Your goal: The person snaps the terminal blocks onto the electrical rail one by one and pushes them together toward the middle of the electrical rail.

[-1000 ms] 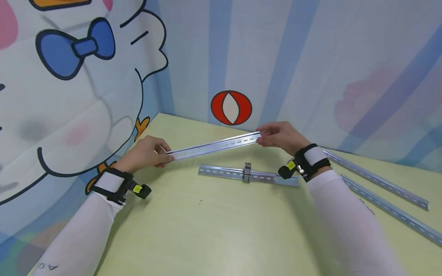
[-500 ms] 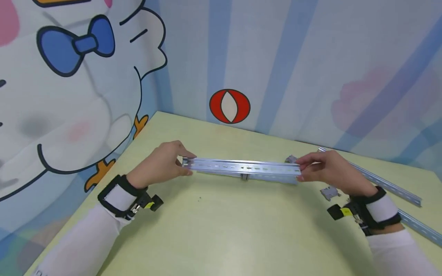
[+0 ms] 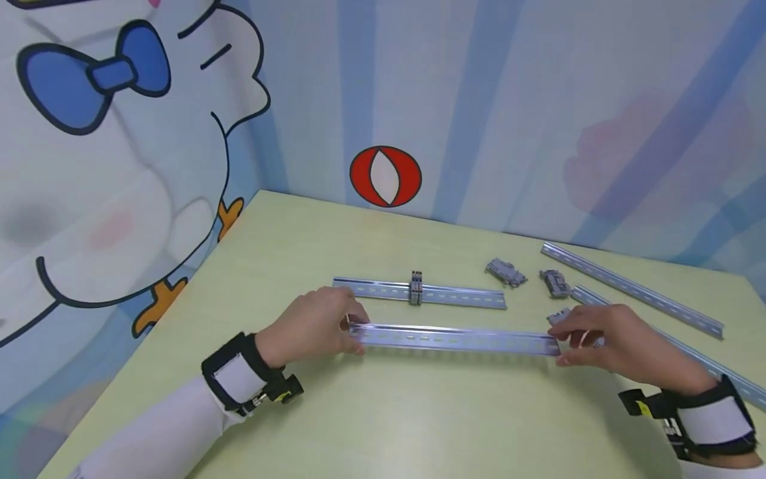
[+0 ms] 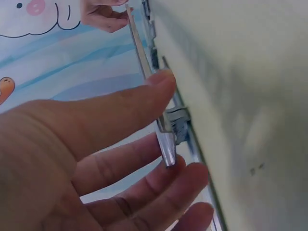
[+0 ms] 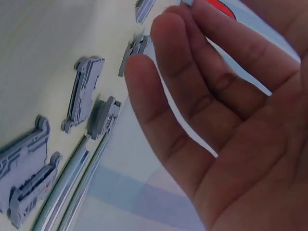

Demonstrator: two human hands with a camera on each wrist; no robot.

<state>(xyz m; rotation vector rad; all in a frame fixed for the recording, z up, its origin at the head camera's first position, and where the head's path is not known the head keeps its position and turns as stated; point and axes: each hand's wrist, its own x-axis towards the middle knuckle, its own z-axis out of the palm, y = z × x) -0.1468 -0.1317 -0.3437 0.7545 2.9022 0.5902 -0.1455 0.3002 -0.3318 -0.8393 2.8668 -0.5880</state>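
A slotted metal DIN rail [image 3: 455, 339] stretches level between both hands, close over the table and casting a shadow below it. My left hand [image 3: 311, 326] pinches its left end; in the left wrist view the thumb [image 4: 161, 84] lies on one side of the rail [image 4: 167, 149] and the fingers on the other. At the other end, the thumb and fingers of my right hand [image 3: 625, 342] pinch the rail. In the right wrist view most of the held end is hidden by the fingers [image 5: 168, 53]. Just behind lies a second DIN rail [image 3: 461, 297] with grey terminal blocks [image 3: 415, 288] clipped near its middle.
Loose grey terminal blocks [image 3: 505, 272] lie behind and beside the right hand, another block [image 3: 555, 283] among them. Two longer DIN rails [image 3: 634, 288] run diagonally on the right of the pale yellow table [image 3: 383, 419]. A printed fabric wall [image 3: 479, 133] borders the back and left.
Both hands have carried the DIN rail toward the person and to the right, turning it from slanted to nearly level. The rail behind, first overlapped by it, now shows fully.
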